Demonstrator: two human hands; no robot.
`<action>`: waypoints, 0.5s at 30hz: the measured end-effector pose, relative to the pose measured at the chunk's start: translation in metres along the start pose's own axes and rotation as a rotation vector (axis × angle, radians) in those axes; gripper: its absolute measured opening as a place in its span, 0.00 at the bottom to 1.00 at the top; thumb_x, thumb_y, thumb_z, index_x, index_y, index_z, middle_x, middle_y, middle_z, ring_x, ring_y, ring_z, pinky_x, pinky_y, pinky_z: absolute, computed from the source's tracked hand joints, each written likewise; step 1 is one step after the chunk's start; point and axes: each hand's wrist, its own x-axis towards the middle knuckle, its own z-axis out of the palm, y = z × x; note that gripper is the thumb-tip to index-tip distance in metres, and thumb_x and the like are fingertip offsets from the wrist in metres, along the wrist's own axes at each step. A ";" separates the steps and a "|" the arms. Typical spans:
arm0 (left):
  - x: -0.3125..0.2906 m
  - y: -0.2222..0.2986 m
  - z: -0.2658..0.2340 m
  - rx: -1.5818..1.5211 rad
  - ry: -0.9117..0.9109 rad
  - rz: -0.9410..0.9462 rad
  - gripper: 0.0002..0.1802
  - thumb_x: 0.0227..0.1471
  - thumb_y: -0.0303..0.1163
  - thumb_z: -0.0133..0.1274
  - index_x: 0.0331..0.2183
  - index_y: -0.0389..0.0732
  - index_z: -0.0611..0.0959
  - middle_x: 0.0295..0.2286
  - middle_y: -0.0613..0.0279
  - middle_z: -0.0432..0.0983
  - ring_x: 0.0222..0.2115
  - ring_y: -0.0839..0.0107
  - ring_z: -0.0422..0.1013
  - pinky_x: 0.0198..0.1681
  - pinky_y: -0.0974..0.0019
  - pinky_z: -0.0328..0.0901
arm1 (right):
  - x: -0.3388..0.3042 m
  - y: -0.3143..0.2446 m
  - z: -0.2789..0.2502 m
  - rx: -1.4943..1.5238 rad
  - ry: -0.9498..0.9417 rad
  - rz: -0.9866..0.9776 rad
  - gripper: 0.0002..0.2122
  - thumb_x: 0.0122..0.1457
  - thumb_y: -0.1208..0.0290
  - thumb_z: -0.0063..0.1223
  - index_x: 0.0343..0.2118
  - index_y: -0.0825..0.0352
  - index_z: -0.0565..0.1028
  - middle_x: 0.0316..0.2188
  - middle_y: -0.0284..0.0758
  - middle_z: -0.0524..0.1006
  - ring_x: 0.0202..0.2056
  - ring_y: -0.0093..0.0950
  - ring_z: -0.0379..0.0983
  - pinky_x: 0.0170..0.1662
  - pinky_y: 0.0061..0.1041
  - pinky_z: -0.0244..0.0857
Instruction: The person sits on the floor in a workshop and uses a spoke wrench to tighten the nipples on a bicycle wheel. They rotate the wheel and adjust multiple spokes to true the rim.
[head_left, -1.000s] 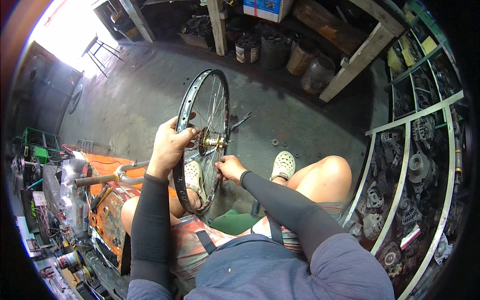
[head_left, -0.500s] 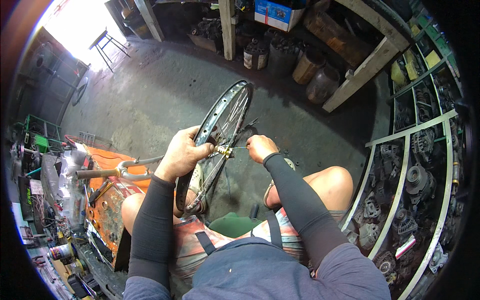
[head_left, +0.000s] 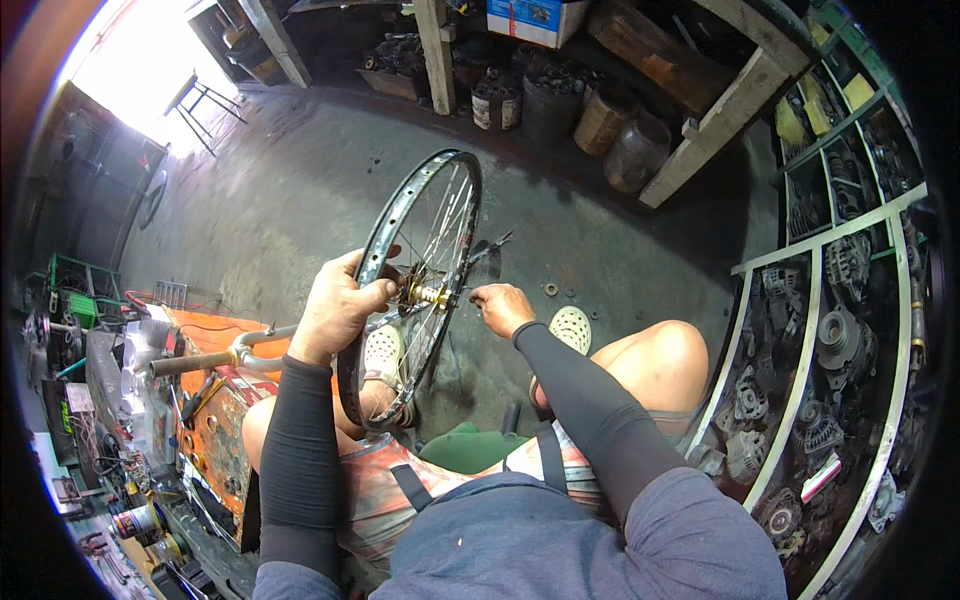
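My left hand (head_left: pixel 338 305) is closed around the black rim of a bicycle wheel (head_left: pixel 385 225), thumb toward the hub. The wheel stands on edge between my legs, leaning slightly, its upper end tipped to the right. At its middle is a gold-coloured hub (head_left: pixel 430 295), with several spokes (head_left: pixel 458 225) running to the rim. Just right of the hub, my right hand (head_left: pixel 505 308) pinches with thumb and forefinger. Between its fingertips and the hub side shows the short end of what looks like a thin spoke; the fingers hide most of it.
An orange, rusty metal box (head_left: pixel 215 430) and a bicycle frame tube (head_left: pixel 195 364) stand at my left. Racks of alternators (head_left: pixel 838 340) line the right. Buckets (head_left: pixel 497 100) sit under a bench ahead. Several small rings (head_left: pixel 550 289) lie on the floor, near my shoe (head_left: pixel 570 330).
The wheel has shifted a little left and turned, showing more of its hub. My right hand has moved slightly left, and less of the thin spoke shows between it and the hub.
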 end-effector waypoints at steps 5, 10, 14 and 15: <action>0.003 0.000 0.002 -0.044 -0.010 0.000 0.34 0.61 0.35 0.71 0.65 0.34 0.83 0.42 0.60 0.89 0.40 0.74 0.81 0.42 0.67 0.77 | 0.008 0.007 -0.002 0.006 0.074 -0.024 0.12 0.72 0.67 0.57 0.50 0.60 0.90 0.48 0.43 0.90 0.51 0.48 0.86 0.55 0.45 0.79; 0.002 -0.003 -0.001 0.001 -0.053 0.007 0.35 0.61 0.37 0.72 0.65 0.33 0.83 0.42 0.60 0.88 0.40 0.74 0.81 0.42 0.67 0.76 | 0.011 0.005 -0.007 0.006 0.065 -0.039 0.12 0.69 0.68 0.57 0.48 0.58 0.91 0.46 0.44 0.90 0.49 0.47 0.87 0.54 0.47 0.80; 0.002 -0.001 0.002 0.001 -0.065 0.020 0.35 0.61 0.37 0.72 0.64 0.32 0.83 0.42 0.60 0.88 0.40 0.74 0.81 0.42 0.67 0.76 | 0.006 0.006 -0.008 -0.062 0.041 -0.044 0.11 0.69 0.67 0.60 0.48 0.59 0.91 0.44 0.44 0.90 0.48 0.48 0.87 0.54 0.47 0.80; 0.001 0.000 0.001 0.003 -0.053 0.019 0.34 0.61 0.36 0.71 0.64 0.32 0.83 0.42 0.60 0.88 0.40 0.74 0.81 0.42 0.67 0.76 | 0.002 0.001 -0.014 -0.070 0.005 -0.066 0.11 0.68 0.67 0.61 0.47 0.59 0.91 0.44 0.44 0.90 0.47 0.48 0.88 0.54 0.47 0.80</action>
